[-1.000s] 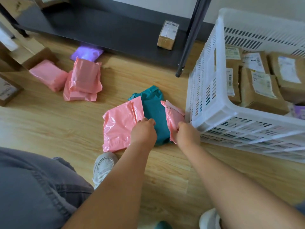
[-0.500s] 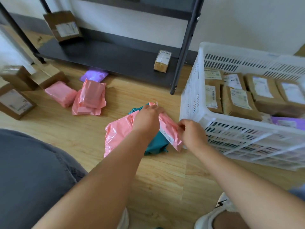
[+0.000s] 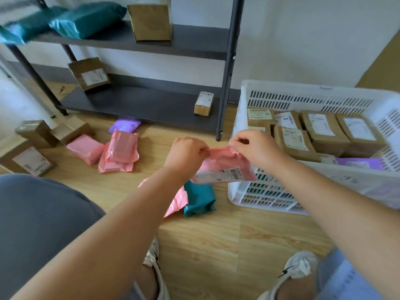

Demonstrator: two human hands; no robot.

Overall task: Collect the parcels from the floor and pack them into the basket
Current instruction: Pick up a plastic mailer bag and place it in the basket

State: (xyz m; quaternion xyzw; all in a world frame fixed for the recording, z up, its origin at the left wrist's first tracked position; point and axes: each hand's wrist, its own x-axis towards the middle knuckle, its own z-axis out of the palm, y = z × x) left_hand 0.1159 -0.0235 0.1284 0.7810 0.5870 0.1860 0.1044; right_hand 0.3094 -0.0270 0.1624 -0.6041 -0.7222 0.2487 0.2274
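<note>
A pink parcel with a white label hangs in the air beside the white basket's near left corner. My left hand pinches its top left edge and my right hand pinches its top right edge. Below it on the wood floor lie a teal parcel and another pink parcel, partly hidden by my left forearm. Further left, more pink parcels and a purple parcel lie on the floor. The basket holds several brown boxes and a purple parcel.
A dark metal shelf rack stands behind, carrying brown boxes and teal parcels. Brown boxes sit on the floor at the left. My knees and shoes fill the bottom of the view.
Both hands have lifted the pink parcel off the floor, up and toward the basket. The teal and other pink parcel stayed on the floor. The view tilted up.
</note>
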